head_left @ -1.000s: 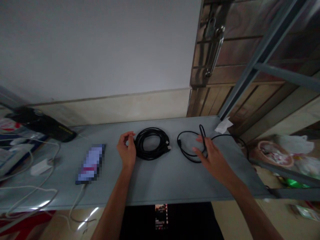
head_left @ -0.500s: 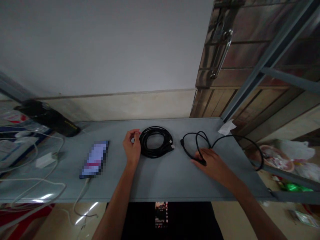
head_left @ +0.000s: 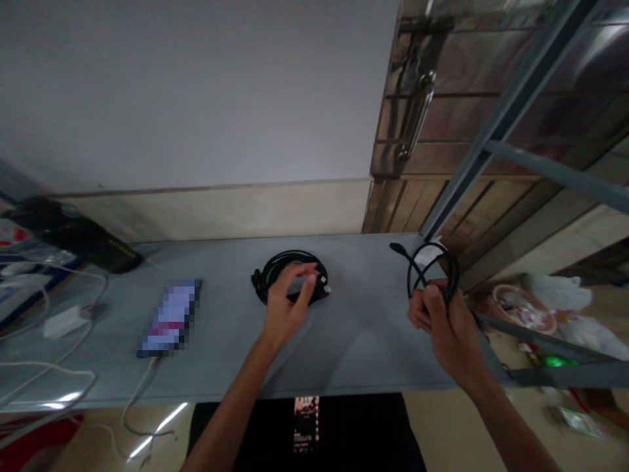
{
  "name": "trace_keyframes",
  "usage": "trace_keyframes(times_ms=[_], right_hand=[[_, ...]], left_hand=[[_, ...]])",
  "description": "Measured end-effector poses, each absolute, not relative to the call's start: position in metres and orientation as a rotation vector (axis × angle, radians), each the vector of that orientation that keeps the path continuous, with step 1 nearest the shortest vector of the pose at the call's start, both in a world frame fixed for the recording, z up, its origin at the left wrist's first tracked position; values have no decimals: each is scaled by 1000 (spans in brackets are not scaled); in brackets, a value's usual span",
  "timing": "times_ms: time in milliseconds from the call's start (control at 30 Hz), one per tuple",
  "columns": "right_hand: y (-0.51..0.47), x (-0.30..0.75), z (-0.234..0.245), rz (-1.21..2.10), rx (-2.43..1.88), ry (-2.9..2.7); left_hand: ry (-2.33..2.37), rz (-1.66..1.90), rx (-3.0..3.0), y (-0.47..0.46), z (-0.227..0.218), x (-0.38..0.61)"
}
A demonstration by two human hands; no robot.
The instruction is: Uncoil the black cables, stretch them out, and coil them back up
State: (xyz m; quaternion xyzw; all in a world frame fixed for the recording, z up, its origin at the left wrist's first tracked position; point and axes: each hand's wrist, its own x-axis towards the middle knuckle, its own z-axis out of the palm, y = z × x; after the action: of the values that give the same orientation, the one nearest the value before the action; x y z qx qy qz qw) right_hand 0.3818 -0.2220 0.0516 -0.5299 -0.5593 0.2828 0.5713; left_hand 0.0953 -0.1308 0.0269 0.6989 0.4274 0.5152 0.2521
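My right hand (head_left: 449,324) is closed around a gathered black cable (head_left: 456,265), raised near the right end of the grey table (head_left: 363,328). The cable forms loops above the fist, and one dark plug end sticks out to the left. A second black cable (head_left: 268,269) lies wound in a round coil at the middle of the table. Over this coil is my left hand (head_left: 289,301), empty, with a gap between thumb and fingers. It hides part of the coil; whether it touches it I cannot tell.
A phone (head_left: 171,318) with a white cable plugged in lies on the left. Further left are a white adapter (head_left: 65,321), white cords and a black bottle (head_left: 88,236). White paper (head_left: 428,254) sits behind the right hand. A metal frame post (head_left: 511,111) rises at the right.
My right hand has lifted the loose cable and gathered it into loops, moving right. My left hand has moved from the coil's left side to over it. The view has shifted slightly.
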Motion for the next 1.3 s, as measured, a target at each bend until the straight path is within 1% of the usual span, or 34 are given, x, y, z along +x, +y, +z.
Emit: trace_keyframes(times_ms=[67,100,200,333,433,600,767,833,967,1067,1167,1300], right_hand=[[-237,370,54,667,-1279,-1380],[-244,365,53,647,-1310,-1432],[-262,352,44,626,-1363,-1612],[-276,347,26,794,-1360,-1756],[-282,355,16,633,-1355,-1807],[-291,386,21,351,-1339,-1833],[-287,433,17,-253,-1500,-1674],[-284,451,3,-373,-1632,-1664],[-283,472,-31,-358,-1788,-1689],[-285,475,-47,-301,-1848,-1559],[-284,477,-50,-222,-1914,-1417],[-279,484,-43,-105,-1949,-1131]], left_hand=[[941,1089,1756,-152,44,126],[833,1027,1659,-162,53,142],[595,915,1426,-182,77,183],[532,811,1262,-194,96,211],[485,736,1234,-200,104,214],[493,922,1252,-205,122,199],[488,1172,1200,-201,151,173],[499,1268,1194,-199,164,161],[497,1488,1188,-197,183,138],[484,1566,1167,-197,191,126],[491,1596,1164,-197,193,118],[496,1638,1154,-196,191,109]])
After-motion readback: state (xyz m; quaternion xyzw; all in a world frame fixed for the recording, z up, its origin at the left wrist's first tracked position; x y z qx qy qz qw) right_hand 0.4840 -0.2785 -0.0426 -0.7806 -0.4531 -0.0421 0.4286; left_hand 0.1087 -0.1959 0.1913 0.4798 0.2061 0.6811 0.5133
